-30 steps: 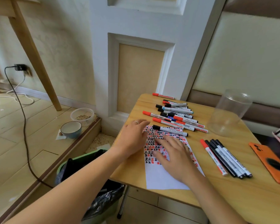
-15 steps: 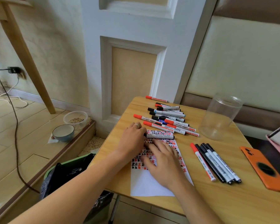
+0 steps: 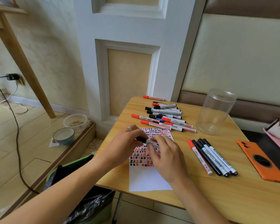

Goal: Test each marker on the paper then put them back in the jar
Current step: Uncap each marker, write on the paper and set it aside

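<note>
Your left hand (image 3: 126,143) and right hand (image 3: 166,156) meet over the paper (image 3: 149,178), each gripping one end of a black-capped marker (image 3: 146,141); the jar (image 3: 215,111) stands empty well apart.

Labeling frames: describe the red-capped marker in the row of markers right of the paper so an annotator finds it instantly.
Start at the wooden table and find the clear jar at its far right. Just in front of it, between the paper and the orange phone, lies a neat row of markers. The red-capped marker is the leftmost, nearest the paper; its neighbours all have black caps.
</note>
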